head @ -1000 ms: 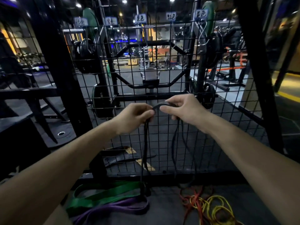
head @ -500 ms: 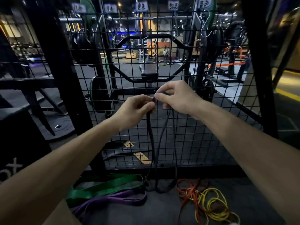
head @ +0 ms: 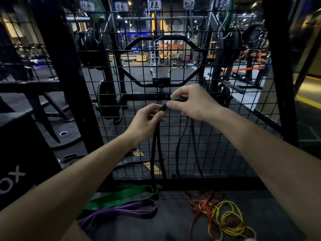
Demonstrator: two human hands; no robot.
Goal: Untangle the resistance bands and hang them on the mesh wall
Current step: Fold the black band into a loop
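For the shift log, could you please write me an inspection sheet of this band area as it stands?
Surface: dark floor below the mesh wall.
Job's things: black band hangs from both hands; green band, purple band, red band and yellow band lie on the floor, the last two tangled.
Clutter: nothing seen.
Hands: left hand and right hand pinch the black band's top.
Cables: nothing seen.
Surroundings: hooks under labels on the mesh; racks and plates behind.
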